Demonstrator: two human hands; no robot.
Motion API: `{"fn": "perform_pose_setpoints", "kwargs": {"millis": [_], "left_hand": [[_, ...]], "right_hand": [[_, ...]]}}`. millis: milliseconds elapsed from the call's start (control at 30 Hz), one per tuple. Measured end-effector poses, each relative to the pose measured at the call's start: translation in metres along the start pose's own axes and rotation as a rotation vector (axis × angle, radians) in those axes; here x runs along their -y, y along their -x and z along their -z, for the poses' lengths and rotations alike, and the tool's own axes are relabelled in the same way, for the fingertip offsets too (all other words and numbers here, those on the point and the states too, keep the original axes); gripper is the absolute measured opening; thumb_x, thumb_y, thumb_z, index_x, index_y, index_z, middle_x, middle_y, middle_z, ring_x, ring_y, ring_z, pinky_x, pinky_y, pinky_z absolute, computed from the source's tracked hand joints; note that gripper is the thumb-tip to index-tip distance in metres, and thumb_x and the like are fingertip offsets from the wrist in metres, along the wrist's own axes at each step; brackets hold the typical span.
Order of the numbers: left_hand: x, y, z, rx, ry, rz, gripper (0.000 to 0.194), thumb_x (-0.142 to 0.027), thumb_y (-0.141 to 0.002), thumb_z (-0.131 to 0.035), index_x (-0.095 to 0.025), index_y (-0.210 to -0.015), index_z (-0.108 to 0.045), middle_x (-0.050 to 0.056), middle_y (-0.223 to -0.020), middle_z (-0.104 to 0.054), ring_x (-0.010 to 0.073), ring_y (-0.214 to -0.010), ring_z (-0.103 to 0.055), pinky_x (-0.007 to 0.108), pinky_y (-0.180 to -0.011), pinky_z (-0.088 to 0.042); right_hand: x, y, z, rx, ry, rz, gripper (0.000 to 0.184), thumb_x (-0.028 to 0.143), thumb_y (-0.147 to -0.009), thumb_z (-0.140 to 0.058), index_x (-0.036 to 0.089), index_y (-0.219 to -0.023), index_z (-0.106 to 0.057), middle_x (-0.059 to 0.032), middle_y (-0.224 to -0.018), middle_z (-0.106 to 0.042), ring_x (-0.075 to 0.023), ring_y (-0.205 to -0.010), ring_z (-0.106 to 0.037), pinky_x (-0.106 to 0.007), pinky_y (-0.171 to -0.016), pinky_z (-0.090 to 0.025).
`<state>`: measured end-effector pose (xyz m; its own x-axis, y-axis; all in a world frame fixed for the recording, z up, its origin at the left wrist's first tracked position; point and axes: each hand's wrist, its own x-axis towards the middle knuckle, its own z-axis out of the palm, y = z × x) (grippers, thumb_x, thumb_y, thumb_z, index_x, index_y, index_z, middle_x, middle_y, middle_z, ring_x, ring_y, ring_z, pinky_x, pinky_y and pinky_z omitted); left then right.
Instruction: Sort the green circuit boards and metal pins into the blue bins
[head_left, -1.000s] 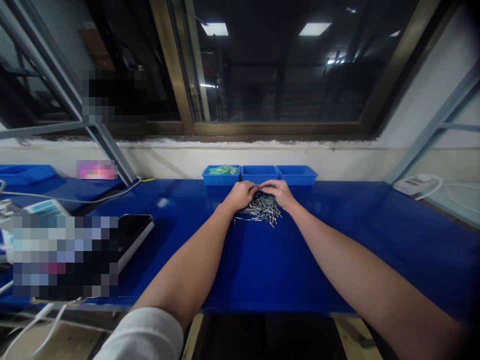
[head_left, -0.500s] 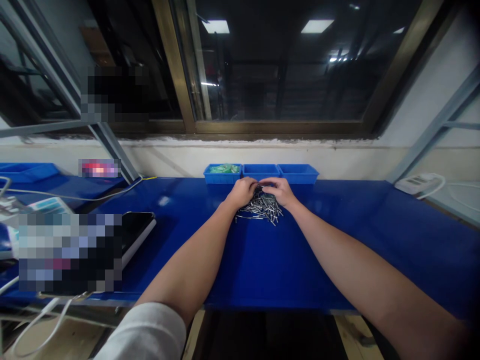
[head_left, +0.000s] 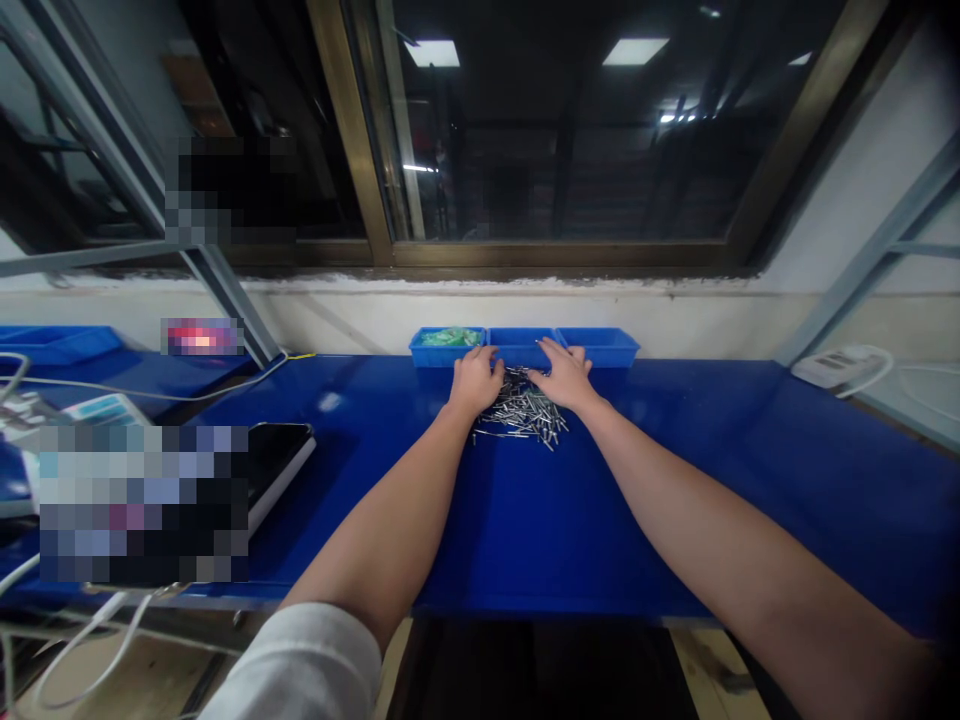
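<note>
A loose pile of thin, silvery metal pins (head_left: 525, 415) lies on the blue tabletop; their exact kind is too small to make out. At the pile's far left side is my left hand (head_left: 475, 384), its fingers apart and nothing seen in them. Across from it, my right hand (head_left: 566, 378) rests at the far right side of the heap, thumb and fingers spread. Both hands partly cover the far edge of the pile, and I cannot tell how many pins they touch.
Against the wall stand a blue bin (head_left: 431, 352) holding green packets, a middle blue bin (head_left: 517, 337) and a right blue bin (head_left: 611, 350). A phone-like device (head_left: 281, 455) with white cables lies left. A white power strip (head_left: 840, 366) sits far right.
My hands have parted from close together above the far end of the pile. Their fingers have spread, and more of the pile's far part shows between them.
</note>
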<state>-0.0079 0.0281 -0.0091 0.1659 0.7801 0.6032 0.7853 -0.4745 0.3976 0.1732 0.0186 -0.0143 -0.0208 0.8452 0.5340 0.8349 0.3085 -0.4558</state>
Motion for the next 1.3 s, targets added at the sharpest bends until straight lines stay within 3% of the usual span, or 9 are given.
{"fn": "perform_pose_setpoints", "kwargs": {"millis": [167, 367, 433, 500, 567, 667, 1067, 1200, 1300], "left_hand": [[0.005, -0.001, -0.005, 0.094, -0.071, 0.037, 0.028, -0.028, -0.084, -0.048, -0.017, -0.107, -0.060, 0.011, -0.105, -0.064, 0.0242, -0.099, -0.058, 0.038, -0.088, -0.043], [0.007, 0.001, -0.007, 0.311, -0.168, 0.043, 0.039, -0.046, -0.086, -0.042, -0.020, -0.108, -0.062, 0.009, -0.111, -0.063, 0.0230, -0.103, -0.058, 0.033, -0.089, -0.042], [0.006, 0.001, -0.006, 0.371, -0.172, 0.028, 0.044, -0.051, -0.087, -0.038, -0.021, -0.108, -0.062, 0.008, -0.113, -0.063, 0.0226, -0.104, -0.058, 0.031, -0.088, -0.042], [0.004, 0.002, -0.004, 0.409, -0.169, -0.001, 0.047, -0.053, -0.087, -0.035, -0.022, -0.109, -0.063, 0.008, -0.113, -0.063, 0.0226, -0.104, -0.058, 0.030, -0.087, -0.043], [0.004, 0.002, -0.004, 0.418, -0.174, -0.034, 0.046, -0.052, -0.086, -0.036, -0.022, -0.109, -0.063, 0.008, -0.113, -0.064, 0.0228, -0.103, -0.059, 0.030, -0.086, -0.044], [0.003, 0.003, -0.005, 0.400, -0.208, -0.068, 0.042, -0.049, -0.086, -0.039, -0.022, -0.106, -0.064, 0.008, -0.110, -0.065, 0.0234, -0.100, -0.060, 0.031, -0.084, -0.045], [0.004, 0.002, -0.009, 0.342, -0.152, -0.114, 0.033, -0.042, -0.083, -0.046, -0.021, -0.097, -0.068, 0.007, -0.101, -0.067, 0.0204, -0.096, -0.060, 0.028, -0.086, -0.045], [0.004, 0.002, -0.008, 0.336, -0.136, -0.149, 0.031, -0.039, -0.083, -0.046, -0.020, -0.095, -0.068, 0.007, -0.098, -0.067, 0.0205, -0.093, -0.061, 0.029, -0.083, -0.046], [0.004, 0.002, -0.008, 0.336, -0.117, -0.189, 0.030, -0.037, -0.084, -0.046, -0.020, -0.094, -0.069, 0.006, -0.096, -0.068, 0.0198, -0.091, -0.061, 0.028, -0.082, -0.046]], "right_hand": [[-0.008, -0.001, -0.006, 0.097, 0.069, -0.047, 0.072, 0.052, -0.074, -0.056, 0.025, -0.137, -0.037, -0.0073, -0.147, -0.029, -0.0410, -0.117, -0.032, -0.058, -0.089, -0.030], [-0.009, 0.000, -0.007, 0.092, 0.095, -0.043, 0.075, 0.050, -0.073, -0.057, 0.027, -0.140, -0.032, -0.0081, -0.149, -0.022, -0.0391, -0.118, -0.033, -0.055, -0.090, -0.033], [-0.007, 0.001, -0.007, 0.031, 0.085, -0.007, 0.068, 0.044, -0.075, -0.057, 0.024, -0.136, -0.038, -0.0096, -0.145, -0.030, -0.0361, -0.118, -0.034, -0.052, -0.092, -0.033], [-0.005, 0.001, -0.008, -0.024, 0.062, 0.045, 0.050, 0.037, -0.077, -0.054, 0.019, -0.124, -0.052, -0.0112, -0.132, -0.046, -0.0306, -0.113, -0.040, -0.046, -0.094, -0.034], [-0.005, 0.001, -0.010, -0.003, 0.045, 0.083, 0.033, 0.033, -0.078, -0.053, 0.017, -0.104, -0.063, -0.0104, -0.109, -0.059, -0.0255, -0.103, -0.047, -0.039, -0.092, -0.036], [-0.007, 0.001, -0.014, 0.122, 0.056, 0.082, 0.027, 0.037, -0.075, -0.058, 0.017, -0.091, -0.067, -0.0082, -0.089, -0.061, -0.0219, -0.089, -0.053, -0.035, -0.085, -0.040], [-0.004, 0.002, -0.011, 0.227, -0.114, 0.054, 0.015, 0.030, -0.072, -0.060, 0.020, -0.081, -0.066, -0.0004, -0.071, -0.065, -0.0133, -0.065, -0.056, -0.024, -0.062, -0.040], [-0.003, 0.002, -0.010, 0.227, -0.083, 0.047, 0.025, 0.031, -0.072, -0.059, 0.020, -0.094, -0.065, -0.0007, -0.071, -0.065, -0.0140, -0.065, -0.056, -0.024, -0.061, -0.039], [-0.002, 0.001, -0.009, 0.248, -0.036, 0.083, 0.024, 0.031, -0.074, -0.057, 0.021, -0.093, -0.068, -0.0023, -0.078, -0.066, -0.0150, -0.070, -0.056, -0.025, -0.065, -0.040]]}}
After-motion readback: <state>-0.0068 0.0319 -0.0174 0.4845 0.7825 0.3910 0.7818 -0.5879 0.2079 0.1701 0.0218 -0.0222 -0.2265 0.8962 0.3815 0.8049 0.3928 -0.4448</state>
